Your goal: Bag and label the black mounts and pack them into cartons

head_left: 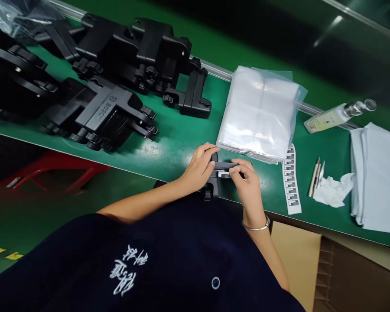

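Observation:
My left hand (199, 167) curls around a black plastic part (219, 170) at the near edge of the green table (175, 134). My right hand (248, 184), with a metal bangle at the wrist, pinches the same part from the right, its fingertips on a small white label stuck to it. The part's lower end hangs over the table edge against my dark shirt. A strip of printed labels (290, 180) lies just right of my right hand. A stack of clear plastic bags (260, 112) lies just beyond both hands.
Several black plastic housings (107, 108) crowd the table's left and far side. At the right lie pens (316, 177), a crumpled white wipe (333, 190), folded white cloths (378, 173) and a tipped bottle (334, 116). An open cardboard box (312, 255) stands below the table's near right edge.

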A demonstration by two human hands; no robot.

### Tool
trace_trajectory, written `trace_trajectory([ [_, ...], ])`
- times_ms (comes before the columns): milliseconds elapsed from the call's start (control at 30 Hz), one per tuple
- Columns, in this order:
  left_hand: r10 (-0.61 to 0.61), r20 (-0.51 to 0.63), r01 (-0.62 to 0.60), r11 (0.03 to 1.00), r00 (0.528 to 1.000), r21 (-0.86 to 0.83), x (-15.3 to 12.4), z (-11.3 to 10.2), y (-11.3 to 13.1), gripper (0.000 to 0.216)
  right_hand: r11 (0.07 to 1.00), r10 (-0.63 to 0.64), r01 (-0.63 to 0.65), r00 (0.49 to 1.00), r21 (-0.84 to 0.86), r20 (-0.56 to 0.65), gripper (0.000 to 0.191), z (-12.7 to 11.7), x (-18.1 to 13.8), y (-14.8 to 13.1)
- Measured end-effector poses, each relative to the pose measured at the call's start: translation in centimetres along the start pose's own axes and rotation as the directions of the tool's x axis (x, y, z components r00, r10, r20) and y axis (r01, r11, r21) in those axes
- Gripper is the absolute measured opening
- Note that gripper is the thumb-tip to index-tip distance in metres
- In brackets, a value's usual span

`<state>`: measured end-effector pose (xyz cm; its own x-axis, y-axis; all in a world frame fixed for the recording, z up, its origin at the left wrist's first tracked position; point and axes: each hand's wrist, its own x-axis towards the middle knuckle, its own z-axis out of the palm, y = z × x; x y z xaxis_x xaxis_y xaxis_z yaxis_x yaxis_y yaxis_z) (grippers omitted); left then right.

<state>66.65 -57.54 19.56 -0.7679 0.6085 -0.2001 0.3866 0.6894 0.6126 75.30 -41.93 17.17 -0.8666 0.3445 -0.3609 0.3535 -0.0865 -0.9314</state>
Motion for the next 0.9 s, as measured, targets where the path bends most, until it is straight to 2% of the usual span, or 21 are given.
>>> trace_trajectory([
  [200,0.019,-0.006,-0.019,1.000,1.000,-0.009,0.02,0.06,0.06,0.040,0.995,0.012,-0.011,1.000,-0.102,0.012,0.021,0.29,0.12,-0.49],
  [900,-0.002,0.021,0.002,1.000,1.000,-0.024,0.01,-0.16,0.18,0.041,0.988,0.001,0.004,0.999,-0.155,0.032,0.020,0.27,0.43,-0.73],
])
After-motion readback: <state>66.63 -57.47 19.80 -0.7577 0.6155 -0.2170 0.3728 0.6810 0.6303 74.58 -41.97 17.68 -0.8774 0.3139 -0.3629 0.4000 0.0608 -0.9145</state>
